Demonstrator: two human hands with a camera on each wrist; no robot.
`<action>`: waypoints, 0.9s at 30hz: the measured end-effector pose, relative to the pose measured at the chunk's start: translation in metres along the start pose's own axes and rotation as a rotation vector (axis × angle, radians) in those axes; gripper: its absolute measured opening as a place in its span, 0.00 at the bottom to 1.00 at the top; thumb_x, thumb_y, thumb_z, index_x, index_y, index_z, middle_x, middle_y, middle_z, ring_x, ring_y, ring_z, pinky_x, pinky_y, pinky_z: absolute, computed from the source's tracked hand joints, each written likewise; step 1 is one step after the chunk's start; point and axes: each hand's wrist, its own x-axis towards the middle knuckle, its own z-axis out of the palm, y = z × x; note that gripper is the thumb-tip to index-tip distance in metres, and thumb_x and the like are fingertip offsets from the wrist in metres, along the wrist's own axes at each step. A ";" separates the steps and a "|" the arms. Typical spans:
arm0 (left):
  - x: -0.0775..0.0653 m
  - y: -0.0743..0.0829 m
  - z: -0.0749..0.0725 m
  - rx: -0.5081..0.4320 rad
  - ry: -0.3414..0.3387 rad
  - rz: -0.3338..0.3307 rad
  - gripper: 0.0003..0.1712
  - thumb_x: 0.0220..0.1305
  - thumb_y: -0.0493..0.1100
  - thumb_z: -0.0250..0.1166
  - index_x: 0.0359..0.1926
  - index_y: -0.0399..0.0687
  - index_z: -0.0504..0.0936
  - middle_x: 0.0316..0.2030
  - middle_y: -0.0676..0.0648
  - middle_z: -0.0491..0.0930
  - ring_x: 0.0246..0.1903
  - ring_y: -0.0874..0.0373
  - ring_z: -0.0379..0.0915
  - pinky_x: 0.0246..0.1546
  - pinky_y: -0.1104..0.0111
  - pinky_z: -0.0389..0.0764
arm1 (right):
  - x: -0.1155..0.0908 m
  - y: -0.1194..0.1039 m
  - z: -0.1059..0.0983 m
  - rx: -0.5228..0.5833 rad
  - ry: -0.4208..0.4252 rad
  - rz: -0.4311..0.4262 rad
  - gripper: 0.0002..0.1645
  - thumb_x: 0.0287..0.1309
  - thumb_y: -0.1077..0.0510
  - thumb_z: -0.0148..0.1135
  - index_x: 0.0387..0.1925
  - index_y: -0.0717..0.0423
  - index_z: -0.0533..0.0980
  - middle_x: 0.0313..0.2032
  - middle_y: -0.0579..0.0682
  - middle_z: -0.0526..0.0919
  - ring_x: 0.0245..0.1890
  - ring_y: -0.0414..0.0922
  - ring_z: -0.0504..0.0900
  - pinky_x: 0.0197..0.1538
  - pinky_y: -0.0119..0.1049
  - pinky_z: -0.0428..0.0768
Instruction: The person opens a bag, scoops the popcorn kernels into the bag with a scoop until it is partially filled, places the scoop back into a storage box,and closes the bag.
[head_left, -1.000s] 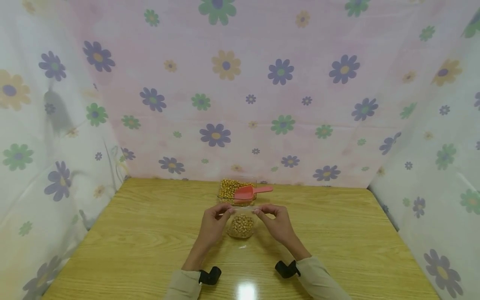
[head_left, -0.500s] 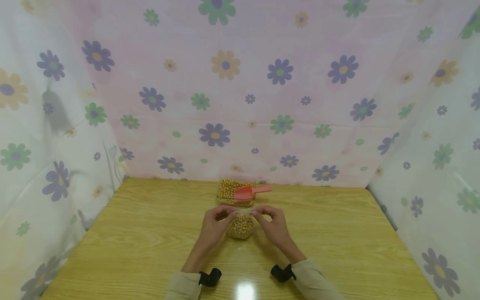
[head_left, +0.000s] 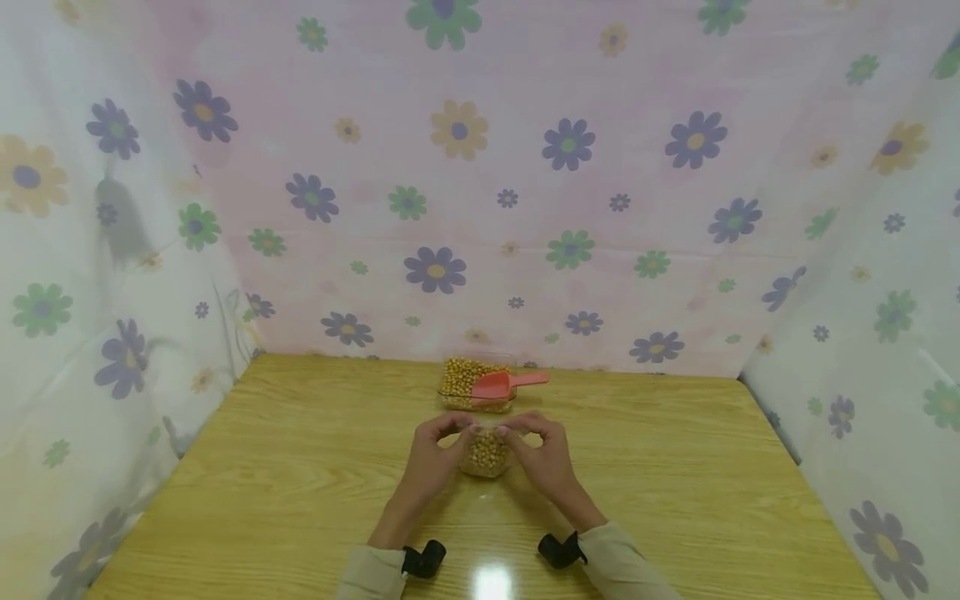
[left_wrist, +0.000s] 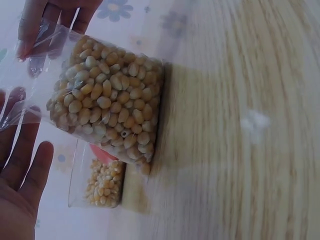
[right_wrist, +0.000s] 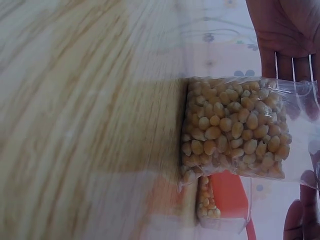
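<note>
A clear plastic bag of yellow corn kernels (head_left: 486,454) stands upright on the wooden table, its filled part showing in both wrist views. My left hand (head_left: 435,458) pinches the left side of the bag's top between thumb and fingers. Opposite it, my right hand (head_left: 546,457) pinches the right side in the same way. The thumbs are close together over the kernels. In the left wrist view, the loose plastic above the corn (left_wrist: 107,97) stretches between the two hands.
Behind the bag is a clear plastic container (head_left: 442,400) of corn kernels. A red scoop (head_left: 492,387) lies in it, handle sticking out to the right. Flowered curtains (head_left: 517,167) enclose the wooden table (head_left: 300,467) at the back and sides.
Both hands have moved closer together along the bag's top, thumbs coming inward and slightly lower. The bag, container and scoop keep their places.
</note>
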 end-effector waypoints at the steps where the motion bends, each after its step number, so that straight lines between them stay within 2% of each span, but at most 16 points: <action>1: 0.000 0.000 0.000 -0.001 -0.014 0.000 0.06 0.71 0.41 0.66 0.41 0.45 0.88 0.41 0.45 0.87 0.46 0.57 0.81 0.56 0.55 0.78 | 0.000 0.000 0.000 -0.003 0.008 -0.001 0.04 0.57 0.75 0.68 0.34 0.70 0.86 0.33 0.62 0.87 0.35 0.44 0.81 0.41 0.39 0.79; 4: 0.002 -0.001 -0.001 -0.007 -0.041 -0.004 0.06 0.70 0.40 0.67 0.43 0.46 0.89 0.43 0.47 0.87 0.47 0.56 0.81 0.57 0.57 0.78 | 0.002 -0.001 0.000 -0.015 0.010 0.005 0.03 0.57 0.74 0.68 0.33 0.71 0.86 0.32 0.62 0.87 0.34 0.43 0.81 0.39 0.44 0.78; 9: 0.005 -0.003 0.001 -0.009 -0.036 -0.007 0.06 0.68 0.41 0.69 0.42 0.47 0.89 0.42 0.47 0.88 0.47 0.56 0.81 0.56 0.56 0.79 | 0.004 0.000 -0.001 -0.019 -0.013 0.010 0.04 0.58 0.73 0.68 0.34 0.70 0.86 0.33 0.61 0.87 0.34 0.45 0.82 0.39 0.50 0.76; 12: 0.006 -0.005 0.002 0.012 -0.021 0.000 0.06 0.68 0.41 0.69 0.41 0.46 0.90 0.41 0.48 0.88 0.44 0.57 0.82 0.55 0.57 0.79 | 0.004 0.001 -0.001 -0.011 -0.017 -0.005 0.04 0.57 0.74 0.68 0.34 0.70 0.86 0.31 0.61 0.87 0.33 0.43 0.82 0.38 0.48 0.77; 17: 0.005 -0.005 0.004 0.049 0.009 0.046 0.05 0.68 0.40 0.69 0.40 0.45 0.89 0.38 0.47 0.88 0.42 0.58 0.82 0.53 0.60 0.80 | 0.002 0.006 -0.001 0.027 -0.038 -0.033 0.05 0.56 0.76 0.67 0.35 0.70 0.85 0.30 0.62 0.87 0.33 0.42 0.82 0.38 0.40 0.79; 19: 0.004 0.000 0.005 0.062 0.020 0.056 0.04 0.68 0.38 0.68 0.40 0.43 0.89 0.37 0.46 0.88 0.41 0.56 0.82 0.52 0.59 0.80 | 0.002 0.007 0.000 0.043 -0.042 -0.040 0.06 0.56 0.76 0.67 0.35 0.70 0.85 0.31 0.62 0.87 0.33 0.43 0.82 0.39 0.37 0.79; 22: 0.004 0.001 0.006 0.062 0.016 0.052 0.03 0.68 0.38 0.68 0.39 0.45 0.89 0.37 0.48 0.88 0.41 0.56 0.82 0.52 0.60 0.80 | 0.002 0.008 0.002 0.050 -0.042 -0.043 0.06 0.56 0.76 0.68 0.35 0.69 0.85 0.32 0.61 0.87 0.34 0.44 0.82 0.40 0.39 0.79; 27: 0.005 -0.003 0.004 0.069 -0.007 0.097 0.03 0.67 0.39 0.69 0.40 0.48 0.89 0.38 0.49 0.88 0.43 0.56 0.82 0.51 0.54 0.81 | 0.003 0.006 0.002 0.025 -0.043 -0.044 0.06 0.56 0.75 0.68 0.36 0.68 0.86 0.31 0.61 0.87 0.33 0.49 0.84 0.40 0.37 0.81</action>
